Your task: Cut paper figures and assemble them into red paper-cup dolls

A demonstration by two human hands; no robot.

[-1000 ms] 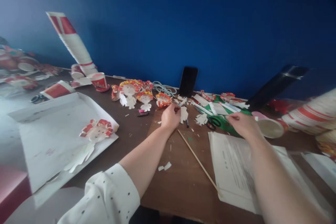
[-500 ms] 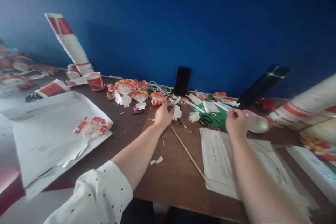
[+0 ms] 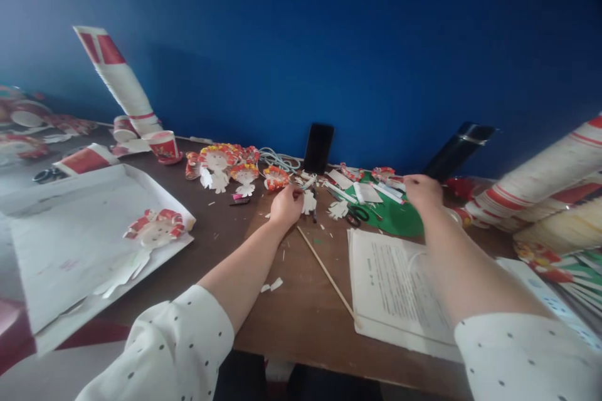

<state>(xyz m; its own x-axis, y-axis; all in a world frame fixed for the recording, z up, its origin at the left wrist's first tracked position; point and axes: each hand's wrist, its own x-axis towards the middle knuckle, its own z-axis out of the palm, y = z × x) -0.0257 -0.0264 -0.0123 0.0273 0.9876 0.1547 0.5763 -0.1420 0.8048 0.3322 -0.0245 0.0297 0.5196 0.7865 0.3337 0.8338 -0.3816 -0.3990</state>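
Observation:
My left hand is pinched closed at the middle of the desk. Whatever its fingertips hold is too small to make out. A white paper cut-out lies right against these fingers. My right hand reaches to the back right, fingers curled in, their contents hidden. Beside it, white markers rest on a round green sheet. Black-handled scissors lie at the sheet's left edge, near another fringed cut-out.
Orange-trimmed paper dolls and a phone stand along the wall. A thin stick lies before printed papers. On the left are a large white folder and a red cup; on the right, stacked cups.
My right hand has moved farther back, away from the white marker beside its fingertips. My left hand keeps its pinch by the cut-out. The whole view has shifted slightly.

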